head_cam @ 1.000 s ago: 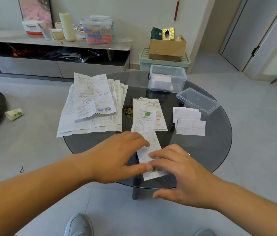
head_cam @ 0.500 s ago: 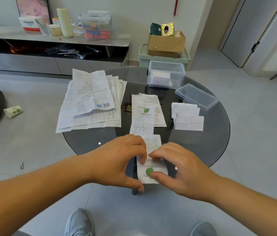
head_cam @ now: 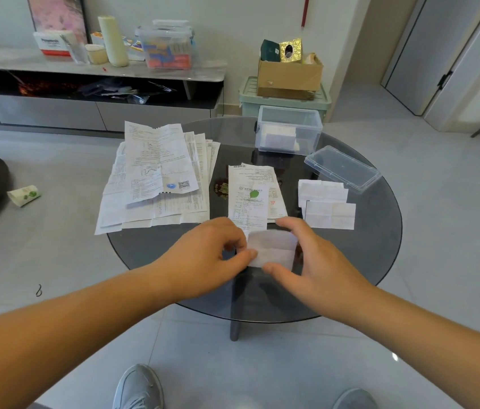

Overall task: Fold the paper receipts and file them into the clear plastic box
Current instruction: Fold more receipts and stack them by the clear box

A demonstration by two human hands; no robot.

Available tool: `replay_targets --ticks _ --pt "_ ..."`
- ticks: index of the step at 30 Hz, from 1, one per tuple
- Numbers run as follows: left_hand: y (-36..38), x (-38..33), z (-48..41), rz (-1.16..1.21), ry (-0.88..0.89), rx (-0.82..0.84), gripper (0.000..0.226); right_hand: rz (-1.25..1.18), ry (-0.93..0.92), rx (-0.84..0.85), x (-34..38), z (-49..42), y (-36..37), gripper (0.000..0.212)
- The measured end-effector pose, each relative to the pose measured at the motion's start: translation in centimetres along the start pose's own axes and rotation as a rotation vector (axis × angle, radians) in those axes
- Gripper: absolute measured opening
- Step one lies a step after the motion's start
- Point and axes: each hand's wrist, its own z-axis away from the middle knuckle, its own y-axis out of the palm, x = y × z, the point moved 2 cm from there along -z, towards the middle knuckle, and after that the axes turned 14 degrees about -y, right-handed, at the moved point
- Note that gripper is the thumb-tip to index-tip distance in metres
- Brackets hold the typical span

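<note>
A small receipt [head_cam: 272, 248] lies folded over, blank side up, at the near middle of the round dark glass table [head_cam: 380, 255]. My left hand [head_cam: 209, 258] pinches its left edge between thumb and fingers. My right hand [head_cam: 315, 258] holds its right side, thumb at the near edge and fingers curled at the far corner. Just beyond lie two unfolded receipts [head_cam: 255, 193]. Two folded receipts [head_cam: 325, 203] lie to the right. The clear plastic box [head_cam: 290, 129] stands open at the table's far side with folded paper inside.
A big fanned pile of larger papers [head_cam: 156, 178] covers the table's left part. The box's clear lid [head_cam: 343, 168] lies at the right. A crumpled paper [head_cam: 23, 195] lies on the floor at left. My shoes show below the table's near edge.
The long receipt with the green mark has been folded away from me; its near end now lies over the rest, blank side up. Both hands moved farther onto the table.
</note>
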Motion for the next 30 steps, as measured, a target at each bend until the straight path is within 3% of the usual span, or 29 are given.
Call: replay_targets --ticks 3,8,11,17,30 --pt "0.4 0.1 -0.6 -0.1 -0.014 -0.029 0.014 0.111 0.077 -0.01 0.1 -0.8 0.3 0.08" --pt "0.5 -0.1 -1.0 -0.115 -0.046 -0.069 0.02 0.086 0.151 0.017 -0.4 -1.5 0.1 0.065" --pt "0.6 -0.2 -1.1 -0.16 0.03 -0.142 0.032 0.101 0.163 0.017 -0.6 -1.8 0.2 0.069" --pt "1.0 0.0 -1.5 -0.324 0.047 -0.02 0.043 0.226 0.201 -0.071 -1.3 -1.9 0.0 0.08" --pt "0.9 0.4 -1.9 -0.38 -0.007 0.028 0.049 0.219 0.287 0.006 -1.0 -0.5 -1.2 0.048"
